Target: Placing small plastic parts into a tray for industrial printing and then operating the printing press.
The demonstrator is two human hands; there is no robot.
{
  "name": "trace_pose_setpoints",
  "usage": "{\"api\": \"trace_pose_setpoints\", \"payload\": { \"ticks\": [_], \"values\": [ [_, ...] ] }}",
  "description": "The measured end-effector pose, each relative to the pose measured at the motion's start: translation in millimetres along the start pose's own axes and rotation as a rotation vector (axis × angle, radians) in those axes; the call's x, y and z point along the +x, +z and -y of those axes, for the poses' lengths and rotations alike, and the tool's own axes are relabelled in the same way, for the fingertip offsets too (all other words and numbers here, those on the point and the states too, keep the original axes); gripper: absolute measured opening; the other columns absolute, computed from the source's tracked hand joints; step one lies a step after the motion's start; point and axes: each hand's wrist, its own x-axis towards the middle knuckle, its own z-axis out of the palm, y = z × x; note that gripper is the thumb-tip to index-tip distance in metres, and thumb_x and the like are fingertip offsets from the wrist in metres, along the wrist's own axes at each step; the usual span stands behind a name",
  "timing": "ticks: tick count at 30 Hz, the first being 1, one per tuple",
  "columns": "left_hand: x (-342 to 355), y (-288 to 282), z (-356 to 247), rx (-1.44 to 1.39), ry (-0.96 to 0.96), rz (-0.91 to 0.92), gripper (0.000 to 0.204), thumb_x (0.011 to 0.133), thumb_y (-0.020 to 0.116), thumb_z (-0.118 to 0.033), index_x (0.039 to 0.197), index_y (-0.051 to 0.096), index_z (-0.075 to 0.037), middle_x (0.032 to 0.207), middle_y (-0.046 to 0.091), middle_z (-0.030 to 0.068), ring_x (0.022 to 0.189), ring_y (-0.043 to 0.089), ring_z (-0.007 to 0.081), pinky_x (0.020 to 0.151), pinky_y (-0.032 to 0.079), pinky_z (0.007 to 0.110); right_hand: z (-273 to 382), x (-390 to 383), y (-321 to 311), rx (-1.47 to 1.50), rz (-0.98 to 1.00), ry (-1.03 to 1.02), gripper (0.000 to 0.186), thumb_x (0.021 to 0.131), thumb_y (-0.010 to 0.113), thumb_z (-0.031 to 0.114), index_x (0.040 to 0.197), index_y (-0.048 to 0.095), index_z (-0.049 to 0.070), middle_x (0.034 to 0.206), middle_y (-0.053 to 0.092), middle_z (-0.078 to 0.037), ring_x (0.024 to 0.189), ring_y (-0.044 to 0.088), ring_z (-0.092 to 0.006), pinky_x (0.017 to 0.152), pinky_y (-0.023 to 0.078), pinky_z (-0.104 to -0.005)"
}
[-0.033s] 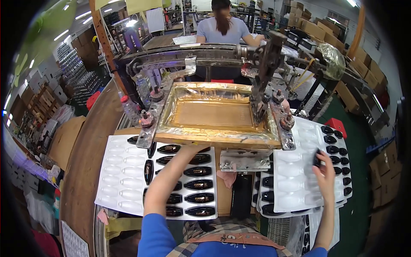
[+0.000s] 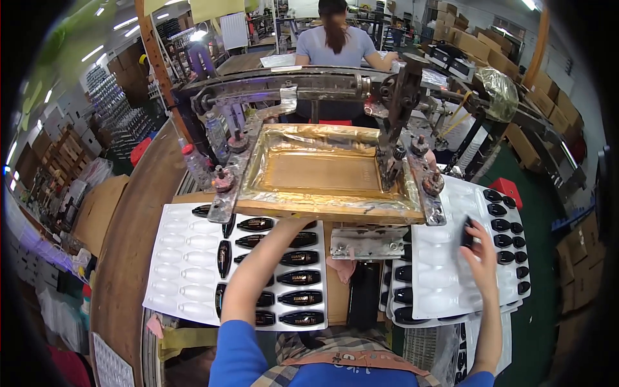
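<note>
My right hand (image 2: 481, 259) is raised above the white moulded tray (image 2: 433, 293) on the right. Its fingers grip a small black piece (image 2: 467, 233), its outline somewhat blurred. My left forearm (image 2: 263, 264) reaches across the left white tray (image 2: 187, 309). The left hand is hidden under the gold-coloured screen-printing frame (image 2: 329, 208), so its fingers do not show. Black bottle-shaped pieces (image 2: 302, 278) with gold print lie in rows in the left tray's right half. Under the frame's front sits a metal fixture (image 2: 369, 242).
More black pieces (image 2: 500, 225) sit in the tray layers at the right. A pink cloth (image 2: 342, 267) lies below the fixture. Bottles (image 2: 195, 161) stand left of the press. A red box (image 2: 506, 191) is at far right. Another person (image 2: 335, 42) sits beyond the press.
My right hand has shifted slightly left with the black piece, which now stands more upright. My left forearm has barely moved. The upright press arm above the screen has shifted a little.
</note>
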Motion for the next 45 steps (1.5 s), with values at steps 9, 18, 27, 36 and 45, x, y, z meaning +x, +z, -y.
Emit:
{"api": "trace_pose_setpoints", "payload": {
  "ticks": [9,18,27,36,45],
  "values": [
    [32,-22,-1,-0.774,-0.439,-0.220,0.022,0.084,0.054,-0.009,0.104,0.059,0.000,0.094,0.061,0.0063,0.084,0.056,0.0131,0.077,0.043,0.023,57,63,130,-0.135,0.265,-0.396,0.044,0.075,0.066,0.025,0.107,0.051,-0.001,0.099,0.058,-0.016,0.087,0.057,-0.0274,0.075,0.045,-0.0350],
    [-130,-152,131,-0.585,-0.915,-0.428,0.024,0.085,0.056,-0.019,0.095,0.059,0.003,0.082,0.061,0.0053,0.070,0.057,0.0099,0.066,0.048,0.022,44,46,86,-0.292,0.202,-0.405,0.041,0.080,0.061,0.021,0.111,0.050,-0.003,0.108,0.054,-0.019,0.096,0.053,-0.0309,0.084,0.040,-0.0353],
    [-244,-162,215,-0.173,-1.298,-0.566,0.033,0.080,0.062,-0.026,0.066,0.060,0.004,0.058,0.055,0.0042,0.045,0.051,0.0112,0.043,0.045,0.024,-59,-4,-54,-0.935,-0.242,-0.054,0.052,0.085,0.053,0.026,0.126,0.035,0.000,0.123,0.041,-0.020,0.105,0.048,-0.0358,0.087,0.039,-0.0388],
    [-236,-153,218,0.126,-1.387,-0.305,0.027,0.076,0.063,-0.024,0.069,0.060,0.002,0.058,0.058,0.0110,0.049,0.054,0.0158,0.046,0.042,0.031,-123,-26,-101,-0.987,-0.060,0.302,0.043,0.089,0.042,0.031,0.119,0.041,0.000,0.120,0.040,-0.022,0.103,0.047,-0.0395,0.084,0.041,-0.0399],
    [-88,-42,93,0.058,-0.354,-0.136,0.030,0.077,0.051,-0.005,0.106,0.054,-0.001,0.107,0.054,0.0212,0.102,0.049,0.0371,0.087,0.039,0.041,-46,-15,-41,-0.233,-0.203,0.121,0.033,0.080,0.059,0.011,0.112,0.050,0.007,0.125,0.041,-0.007,0.101,0.048,-0.0158,0.072,0.042,-0.0232]
  ]
}}
